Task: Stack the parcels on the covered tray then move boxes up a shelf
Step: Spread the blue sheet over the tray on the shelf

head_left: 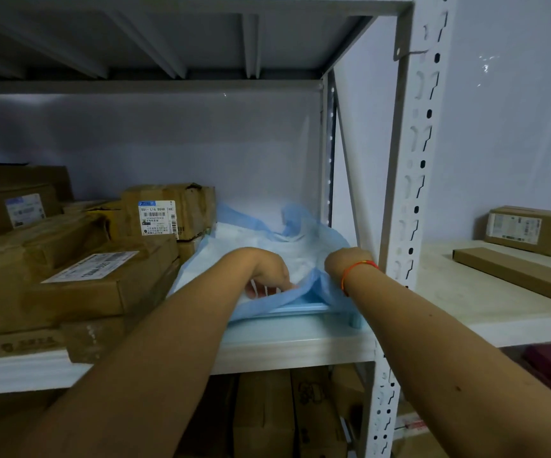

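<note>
Tray (300,308), draped in a thin blue cover (300,241), sits on the shelf (267,345) right of the parcels (95,279). Left hand (267,271) curls into the cover's front fold; right hand (340,262) is tucked behind it, grip unclear. The cover looks limp and slippery, best pinched at its edges; the parcels look stiff and light, best held at the sides

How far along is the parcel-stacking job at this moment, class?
Done: the blue cover is draped over the tray on the shelf. In hand: the left hand and right hand are both at the cover's front edge, apparently arranging it. Left: no parcel sits on the tray; the parcels are piled beside it, and the boxes are on the shelf below.
</note>
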